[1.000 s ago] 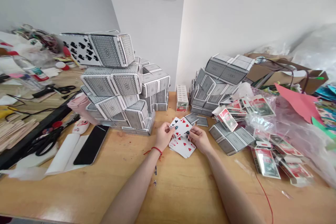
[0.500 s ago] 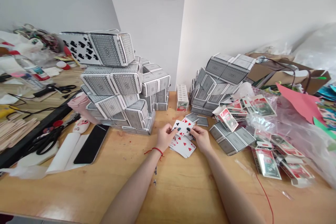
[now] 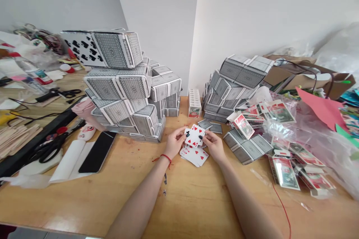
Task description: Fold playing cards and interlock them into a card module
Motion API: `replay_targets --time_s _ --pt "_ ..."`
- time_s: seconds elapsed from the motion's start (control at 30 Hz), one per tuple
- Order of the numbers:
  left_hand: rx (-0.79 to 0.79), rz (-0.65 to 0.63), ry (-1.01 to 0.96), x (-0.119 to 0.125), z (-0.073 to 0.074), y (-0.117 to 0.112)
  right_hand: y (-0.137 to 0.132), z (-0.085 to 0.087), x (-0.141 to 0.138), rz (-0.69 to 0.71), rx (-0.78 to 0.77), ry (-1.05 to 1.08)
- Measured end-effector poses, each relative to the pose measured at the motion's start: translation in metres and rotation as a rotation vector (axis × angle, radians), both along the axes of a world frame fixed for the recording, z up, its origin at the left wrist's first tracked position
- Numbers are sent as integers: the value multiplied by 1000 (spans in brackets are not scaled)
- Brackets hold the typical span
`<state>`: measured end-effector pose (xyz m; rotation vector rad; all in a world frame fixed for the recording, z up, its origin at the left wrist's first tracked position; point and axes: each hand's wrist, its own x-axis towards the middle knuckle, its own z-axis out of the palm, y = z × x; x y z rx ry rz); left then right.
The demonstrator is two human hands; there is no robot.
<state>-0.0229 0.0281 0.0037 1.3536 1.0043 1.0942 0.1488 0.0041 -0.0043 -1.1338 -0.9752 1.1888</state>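
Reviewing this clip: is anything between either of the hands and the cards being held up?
Nothing visible. The left hand and right hand grip the held cards from opposite sides. The other face-up cards show below, partly hidden by the held ones.

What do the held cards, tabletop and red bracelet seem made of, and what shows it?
Held cards: probably coated paper card, smooth-looking; thin, flat, printed faces. Tabletop: wood or wood-look laminate, somewhat shiny; faint grain, soft sheen. Red bracelet: likely cord, finish unclear; thin, with loose ends.
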Motion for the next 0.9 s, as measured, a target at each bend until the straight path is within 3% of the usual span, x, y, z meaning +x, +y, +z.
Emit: replay_targets --time_s 0.57,0.9 --pt "15 -133 21 -1 -1 2 -1 1 0 -22 -34 -35" --pt "49 -66 20 0 -2 3 -1 4 -1 52 -54 -48"
